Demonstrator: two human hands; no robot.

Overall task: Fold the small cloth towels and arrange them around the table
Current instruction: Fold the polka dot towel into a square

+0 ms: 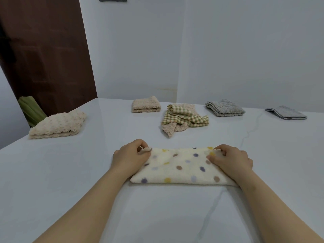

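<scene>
Nearest, the left hand (130,159) and right hand (231,160) each have curled fingers pinching a far corner of the cream polka-dot terry towel (182,167). The towel lies flat on the white bench (70,172), already doubled. Its long axis runs from 9 to 3 o'clock, with the folded edge at 6 and the loose edges at 12. One hand sits at each short end, equally near, so the next fold probably carries one end across to the other. A crumpled green-checked cloth (184,116) lies beyond at 12 o'clock.

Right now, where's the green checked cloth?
In the head view, the green checked cloth lies crumpled between the far beige towel and the left grey towel.
</scene>
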